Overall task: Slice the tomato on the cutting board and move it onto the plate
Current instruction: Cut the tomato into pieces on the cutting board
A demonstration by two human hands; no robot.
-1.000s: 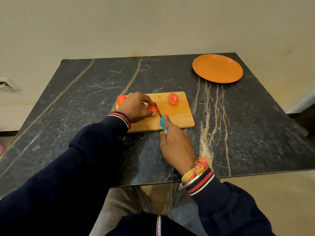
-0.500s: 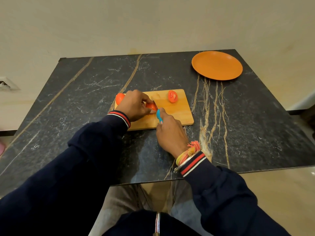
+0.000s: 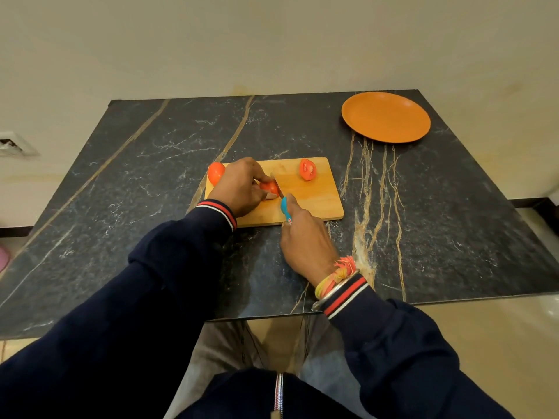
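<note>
Slicing underway: left hand (image 3: 239, 189) pinches tomato piece (image 3: 270, 187) on cutting board (image 3: 314, 201); right hand (image 3: 305, 240) grips blue-handled knife (image 3: 283, 207). Next likely: press blade through, keeping fingertips clear. Orange plate (image 3: 385, 117) sits well apart.

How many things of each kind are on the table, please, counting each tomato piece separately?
Tomato pieces: 3
Wooden cutting board: 1
Blue-handled knife: 1
Orange plate: 1
Total: 6

Cut tomato (image 3: 270, 187) on wooden cutting board (image 3: 314, 201)
</note>
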